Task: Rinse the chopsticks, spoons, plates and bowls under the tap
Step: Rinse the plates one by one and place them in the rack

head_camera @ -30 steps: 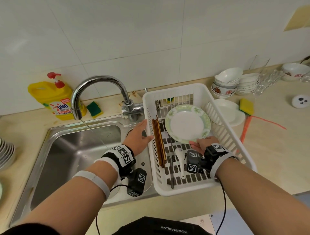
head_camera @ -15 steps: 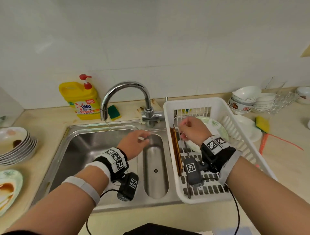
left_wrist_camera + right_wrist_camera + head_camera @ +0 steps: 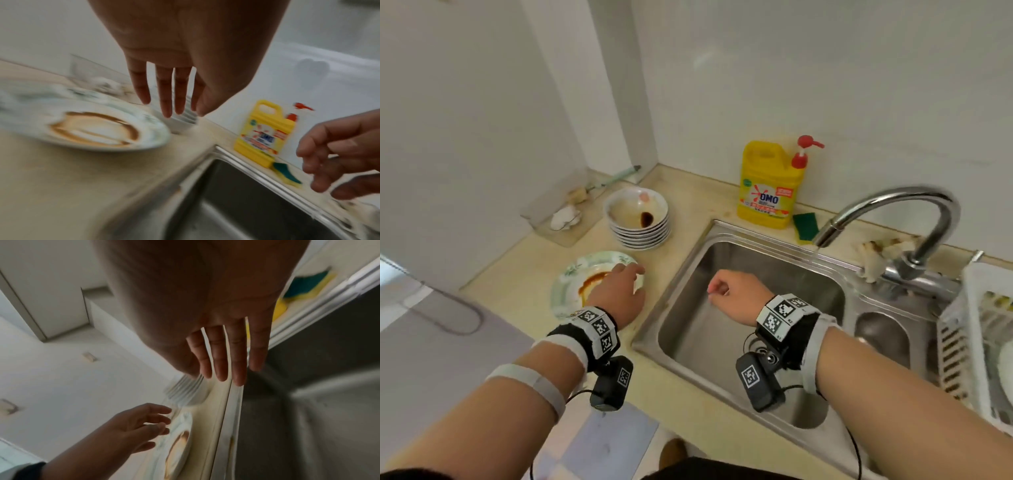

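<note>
Two jobs' worth of dirty crockery is left on your counter, so by my reckoning you are somewhere mid-task. Largest first: the sink (image 3: 726, 270) lies empty under the tap (image 3: 887, 212), and the white rack (image 3: 962, 329) at its right already holds at least one plate (presumably rinsed, though only a blurred edge of it shows). On the counter left of the sink, the sauce-smeared plate (image 3: 571, 284) lies flat, and just behind it the stack of bowls (image 3: 638, 219) waits, its top bowl stained brown. Chopsticks and spoons do not show clearly here. Your left hand (image 3: 619, 294) hovers over the plate's near rim, fingers straight and spread, gripping nothing yet. Your right hand (image 3: 736, 294) hangs over the basin, fingers loosely bent and holding nothing. I judge the plate is your next item, then the bowls one by one.
</note>
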The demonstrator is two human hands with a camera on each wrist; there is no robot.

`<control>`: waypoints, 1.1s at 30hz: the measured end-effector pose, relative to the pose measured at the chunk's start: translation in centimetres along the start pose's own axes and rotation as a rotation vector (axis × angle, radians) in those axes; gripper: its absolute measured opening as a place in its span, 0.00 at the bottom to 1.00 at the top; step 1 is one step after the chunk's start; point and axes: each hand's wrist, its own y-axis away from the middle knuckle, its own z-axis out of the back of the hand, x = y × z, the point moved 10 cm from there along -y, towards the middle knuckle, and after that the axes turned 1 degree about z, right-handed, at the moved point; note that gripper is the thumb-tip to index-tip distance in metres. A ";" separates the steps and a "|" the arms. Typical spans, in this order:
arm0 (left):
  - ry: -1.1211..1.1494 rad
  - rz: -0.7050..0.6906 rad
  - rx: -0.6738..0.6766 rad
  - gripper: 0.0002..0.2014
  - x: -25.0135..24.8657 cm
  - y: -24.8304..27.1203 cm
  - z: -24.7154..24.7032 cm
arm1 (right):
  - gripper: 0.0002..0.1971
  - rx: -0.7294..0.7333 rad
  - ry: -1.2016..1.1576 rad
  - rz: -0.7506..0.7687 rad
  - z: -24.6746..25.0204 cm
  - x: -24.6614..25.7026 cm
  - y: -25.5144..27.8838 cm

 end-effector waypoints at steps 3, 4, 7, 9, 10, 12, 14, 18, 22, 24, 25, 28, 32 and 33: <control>-0.083 0.215 -0.010 0.26 8.2 0.0 1.6 | 0.15 0.119 -0.033 -0.028 -5.7 2.3 -4.3; -0.095 0.275 -0.012 0.28 10.4 0.1 2.0 | 0.17 0.138 -0.069 -0.049 -7.3 2.8 -5.6; -0.051 0.404 -0.024 0.32 15.5 0.0 2.7 | 0.24 0.183 -0.253 -0.128 -11.3 4.1 -8.7; 0.057 0.473 -0.001 0.33 18.0 -0.4 2.0 | 0.28 0.217 -0.379 -0.181 -13.3 4.9 -10.1; 0.119 0.515 0.016 0.33 19.0 -0.6 1.6 | 0.27 0.233 -0.426 -0.202 -14.2 5.1 -10.8; 0.232 0.572 0.048 0.28 20.5 -1.0 0.4 | 0.24 0.256 -0.512 -0.237 -15.6 5.5 -11.8; 0.339 0.576 0.063 0.21 21.0 -1.2 -0.5 | 0.22 0.234 -0.624 -0.289 -16.6 5.2 -12.6; 0.527 0.580 0.004 0.19 21.0 -0.8 -1.4 | 0.23 0.133 -0.744 -0.375 -16.7 4.1 -12.6; 0.773 0.501 0.073 0.15 17.5 -0.3 -2.8 | 0.18 0.054 -0.819 -0.432 -14.9 1.6 -10.5; 0.863 0.444 0.112 0.15 14.7 -0.5 -3.4 | 0.15 0.007 -0.887 -0.435 -13.2 0.0 -8.5; 0.901 0.416 0.132 0.15 13.3 -0.6 -3.7 | 0.13 -0.025 -0.923 -0.435 -12.2 -1.0 -7.4; 0.978 0.309 0.202 0.15 8.0 -1.0 -4.6 | 0.13 -0.150 -0.980 -0.428 -8.7 -4.1 -4.2; 1.116 0.224 0.290 0.23 1.1 -0.9 -5.8 | 0.13 -0.306 -1.038 -0.386 -4.3 -7.4 -0.9; 1.156 0.221 0.324 0.24 -0.3 -0.8 -6.4 | 0.13 -0.333 -1.054 -0.377 -3.5 -8.1 -0.2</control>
